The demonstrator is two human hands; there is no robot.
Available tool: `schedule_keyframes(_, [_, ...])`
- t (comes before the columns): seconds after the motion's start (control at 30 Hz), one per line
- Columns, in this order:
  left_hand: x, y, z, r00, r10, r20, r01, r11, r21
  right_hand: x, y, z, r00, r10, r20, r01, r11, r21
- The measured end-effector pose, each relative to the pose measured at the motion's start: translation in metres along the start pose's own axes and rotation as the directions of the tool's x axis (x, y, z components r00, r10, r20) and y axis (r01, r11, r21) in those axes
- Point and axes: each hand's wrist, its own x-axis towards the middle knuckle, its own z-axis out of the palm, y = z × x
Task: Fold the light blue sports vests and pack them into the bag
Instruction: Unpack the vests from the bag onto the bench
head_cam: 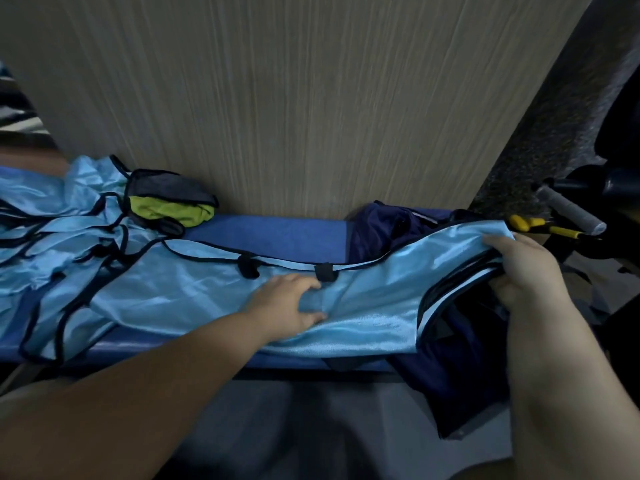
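A light blue sports vest (214,296) with dark trim lies stretched across the blue bench (277,233). My left hand (291,306) rests on its middle, fingers bunching the fabric. My right hand (526,271) grips the vest's right end, over the opening of the dark navy bag (460,358) that hangs off the bench's right end. Several more light blue vests (52,223) lie in a loose pile at the left.
A small grey pouch with a lime-green cloth (169,202) sits against the wooden panel (311,98) behind the bench. At the right, a yellow-handled tool (540,226) and a grey grip (568,209) stick out beside dark equipment.
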Motion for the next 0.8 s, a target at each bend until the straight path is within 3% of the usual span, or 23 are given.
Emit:
schedule_keyframes(0.1, [-0.006,-0.003,-0.001,0.979,-0.018,0.204,-0.012,0.989,0.145,-0.003,0.001,0.002,1.000,-0.014,0.001,0.014,1.000,0.019])
schedule_keyframes(0.3, [-0.007,0.005,0.005,0.956,-0.080,0.284,0.031,0.984,0.173,-0.002,0.000,0.003,0.995,-0.065,-0.072,0.076,0.982,0.174])
schedule_keyframes(0.5, [0.012,-0.002,0.001,0.971,-0.185,0.149,0.167,0.978,0.123,0.000,0.002,0.007,0.998,-0.005,-0.057,0.013,0.990,0.141])
schedule_keyframes(0.67, [0.034,0.011,-0.012,0.996,-0.039,-0.080,0.053,0.981,0.187,0.001,0.004,0.010,0.995,0.047,-0.093,-0.037,0.994,0.107])
schedule_keyframes(0.73, [0.046,0.019,-0.018,0.988,-0.037,-0.147,0.051,0.994,0.092,0.003,0.005,0.010,0.989,0.086,-0.117,-0.072,0.990,0.120])
schedule_keyframes(0.8, [0.056,0.027,-0.024,0.989,-0.113,-0.094,0.103,0.990,-0.100,0.002,0.003,0.011,0.986,0.104,-0.133,-0.088,0.988,0.124])
